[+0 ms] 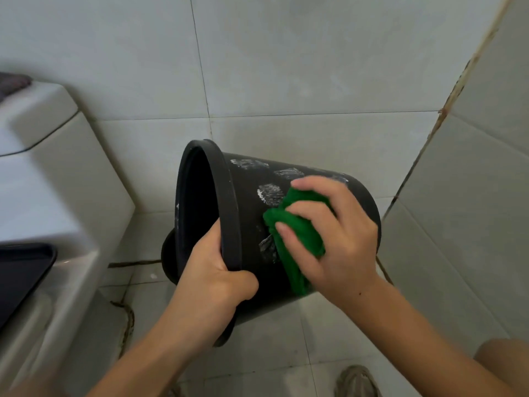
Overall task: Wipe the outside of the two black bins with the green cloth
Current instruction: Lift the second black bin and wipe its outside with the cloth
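A black bin (246, 179) is tipped on its side in mid-air, its open mouth facing left and its base to the right. My left hand (217, 270) grips its rim at the lower edge. My right hand (332, 233) holds a bunched green cloth (297, 236) and presses it against the bin's outer wall. Whitish smears mark the wall above and left of the cloth. Behind and below the raised bin, a second black bin (169, 259) shows only as a dark curved edge; the rest is hidden.
A white toilet cistern (43, 173) stands at the left, with a dark tray-like object (23, 270) at its lower left. Tiled walls meet in a corner at the right. The floor is pale tile; my shoe (357, 381) shows at the bottom.
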